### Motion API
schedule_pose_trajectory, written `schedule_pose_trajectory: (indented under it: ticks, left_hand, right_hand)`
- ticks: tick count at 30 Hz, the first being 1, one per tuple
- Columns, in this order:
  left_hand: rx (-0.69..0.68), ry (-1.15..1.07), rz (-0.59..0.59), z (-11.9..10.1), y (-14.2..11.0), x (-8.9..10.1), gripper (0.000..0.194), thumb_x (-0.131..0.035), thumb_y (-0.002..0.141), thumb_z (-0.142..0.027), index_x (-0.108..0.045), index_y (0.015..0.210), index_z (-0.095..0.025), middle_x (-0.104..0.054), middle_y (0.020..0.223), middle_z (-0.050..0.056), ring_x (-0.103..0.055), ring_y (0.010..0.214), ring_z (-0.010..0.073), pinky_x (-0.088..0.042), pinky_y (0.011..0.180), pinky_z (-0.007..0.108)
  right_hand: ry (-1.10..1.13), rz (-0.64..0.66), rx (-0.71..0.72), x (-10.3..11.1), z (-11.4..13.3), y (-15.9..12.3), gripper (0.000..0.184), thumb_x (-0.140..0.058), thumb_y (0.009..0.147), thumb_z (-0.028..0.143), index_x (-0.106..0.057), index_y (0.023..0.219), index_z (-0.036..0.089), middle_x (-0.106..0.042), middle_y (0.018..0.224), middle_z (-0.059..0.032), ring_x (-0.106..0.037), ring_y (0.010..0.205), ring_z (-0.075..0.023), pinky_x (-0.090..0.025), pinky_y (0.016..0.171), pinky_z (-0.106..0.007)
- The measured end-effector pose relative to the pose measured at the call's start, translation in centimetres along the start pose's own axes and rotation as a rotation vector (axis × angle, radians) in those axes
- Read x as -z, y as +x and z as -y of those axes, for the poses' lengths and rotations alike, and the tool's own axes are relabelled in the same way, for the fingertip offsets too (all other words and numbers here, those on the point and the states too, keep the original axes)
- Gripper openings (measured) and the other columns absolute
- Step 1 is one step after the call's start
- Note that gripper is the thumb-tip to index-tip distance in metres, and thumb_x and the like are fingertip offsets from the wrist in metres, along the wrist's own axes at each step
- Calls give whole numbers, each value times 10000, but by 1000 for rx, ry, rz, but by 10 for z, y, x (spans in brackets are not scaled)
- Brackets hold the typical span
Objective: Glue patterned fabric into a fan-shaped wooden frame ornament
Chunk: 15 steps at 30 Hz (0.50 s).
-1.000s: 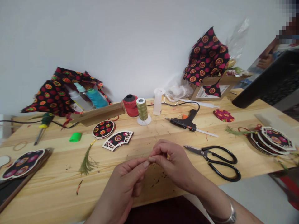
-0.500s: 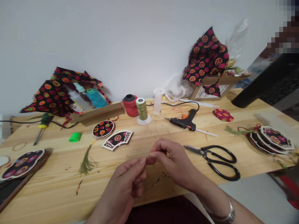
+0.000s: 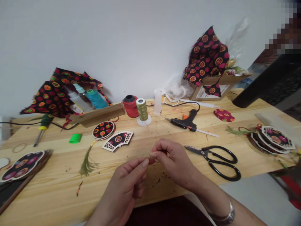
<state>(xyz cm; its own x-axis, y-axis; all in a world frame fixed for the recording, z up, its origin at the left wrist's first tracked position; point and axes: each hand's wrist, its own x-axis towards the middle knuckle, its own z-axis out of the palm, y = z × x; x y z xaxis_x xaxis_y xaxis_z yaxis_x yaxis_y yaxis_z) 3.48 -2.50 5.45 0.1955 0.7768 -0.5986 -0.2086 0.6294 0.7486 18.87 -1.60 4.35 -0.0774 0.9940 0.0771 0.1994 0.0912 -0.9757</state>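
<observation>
My left hand point(image 3: 130, 182) is closed, thumb and forefinger pinched at a thin thread point(image 3: 148, 157) that barely shows. Close beside it, my right hand point(image 3: 172, 161) pinches the same thread, its other fingers curled; the fingertips of both hands almost meet. Black-handled scissors point(image 3: 211, 160) lie to the right of my right hand. Beyond my hands are a fan-shaped fabric ornament point(image 3: 118, 141) with a pale cut-out frame and a round patterned ornament point(image 3: 103, 130) with an olive tassel point(image 3: 87, 163).
Behind stand an olive thread spool point(image 3: 142, 110), a red spool point(image 3: 130, 106) and a white tube point(image 3: 157, 102). A black glue gun point(image 3: 184, 121) lies right of them. Stacked ornaments point(image 3: 274, 139) sit at the right, others point(image 3: 23, 164) at the left. A screwdriver point(image 3: 42, 128) and green cap point(image 3: 75, 138) lie left.
My fingertips have drawn slightly apart, and a bit of the thin thread shows between them. Both hands keep their pinch; the things on the table stay put.
</observation>
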Motion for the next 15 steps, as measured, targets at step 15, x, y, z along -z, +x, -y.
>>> schedule_pose_trajectory:
  ticks: [15]
  left_hand:
    - [-102, -54, -72, -4, 1, 9, 282, -861, 557, -359, -695, 659, -155, -366, 447, -96, -209, 412, 28, -170, 368, 169]
  right_hand:
    - [-517, -40, 269, 4, -11, 0, 150, -565, 844, 47, -673, 895, 138, -645, 905, -71, -545, 897, -200, -454, 810, -338]
